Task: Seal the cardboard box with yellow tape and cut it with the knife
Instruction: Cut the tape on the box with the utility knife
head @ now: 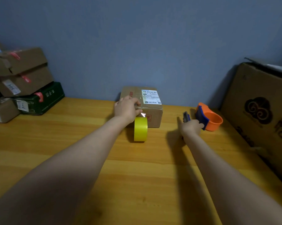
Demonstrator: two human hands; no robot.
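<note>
A small cardboard box [150,101] with a white shipping label stands at the back of the wooden table, against the wall. My left hand [126,109] rests on its front top edge, fingers curled over the corner where a strip of tape leaves the box. The yellow tape roll [140,129] stands on edge on the table just in front of the box, below that hand. To the right, my right hand [191,128] grips a dark grey knife [186,116] whose tip points away from me.
An orange and blue tape dispenser [210,118] sits right beside my right hand. A large brown carton [257,111] leans along the right edge. Stacked cardboard boxes and a dark green box [39,99] fill the back left corner. The wooden table [137,168] stretches toward me.
</note>
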